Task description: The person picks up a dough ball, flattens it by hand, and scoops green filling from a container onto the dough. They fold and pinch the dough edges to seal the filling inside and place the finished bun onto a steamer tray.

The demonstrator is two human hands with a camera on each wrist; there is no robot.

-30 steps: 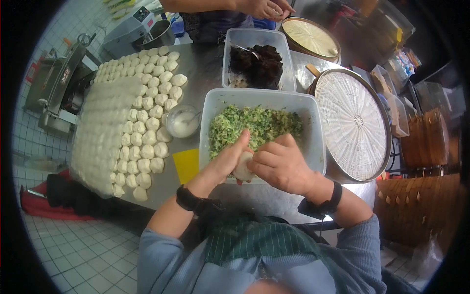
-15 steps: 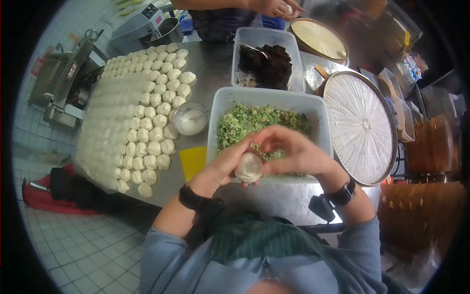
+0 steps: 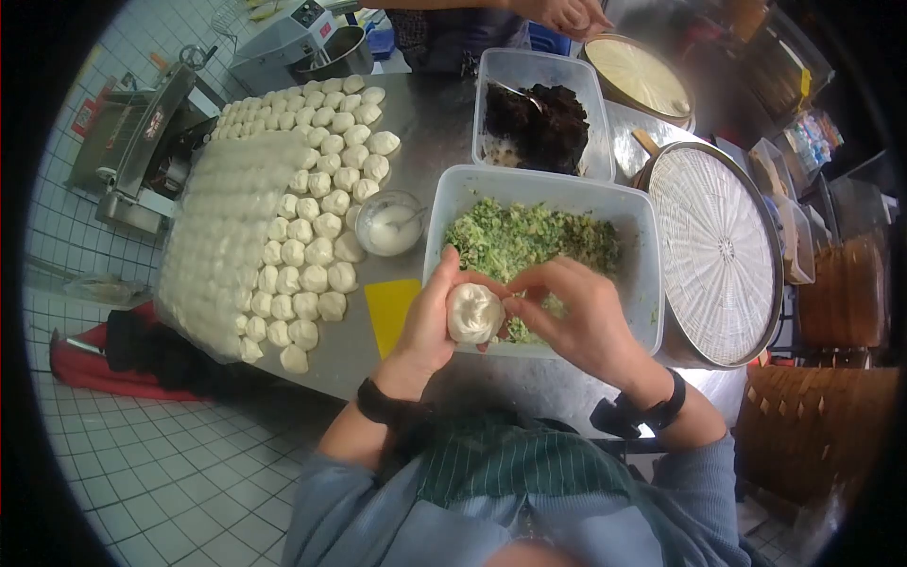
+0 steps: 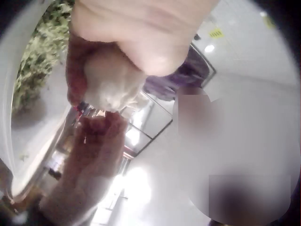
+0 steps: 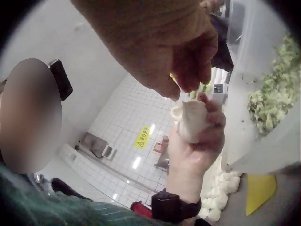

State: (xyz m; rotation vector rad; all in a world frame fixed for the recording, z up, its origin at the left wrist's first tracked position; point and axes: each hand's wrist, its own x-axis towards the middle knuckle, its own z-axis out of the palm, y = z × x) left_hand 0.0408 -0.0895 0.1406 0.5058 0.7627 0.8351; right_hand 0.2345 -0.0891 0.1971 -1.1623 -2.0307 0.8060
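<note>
My left hand (image 3: pixel 430 326) cups a round, pleated dough bun (image 3: pixel 475 314) with its fingers curled round the side. The gathered folds face up in the head view. Close by its right side is my right hand (image 3: pixel 581 312), with thumb and fingertips bent and spread a little apart. In the right wrist view those fingertips (image 5: pixel 205 77) hover just over the gathered top of the bun (image 5: pixel 193 121), with a gap between thumb and fingers. Below both hands stands a plastic tub (image 3: pixel 652 274) of chopped green filling (image 3: pixel 529 231).
Rows of dough pieces (image 3: pixel 316 250) fill the table's left, partly under plastic sheeting (image 3: pixel 222 236). A bowl of white powder (image 3: pixel 387 231) and a yellow scraper (image 3: pixel 390 312) lie nearby. Behind is a tub of dark filling (image 3: pixel 557 128); at right, a round woven tray (image 3: pixel 723 246). Another person's hands (image 3: pixel 567 14) are opposite.
My right fingers have drawn back from closely covering the bun to its right side, so its pleated top now shows. My left hand keeps holding it. The head view has shifted left.
</note>
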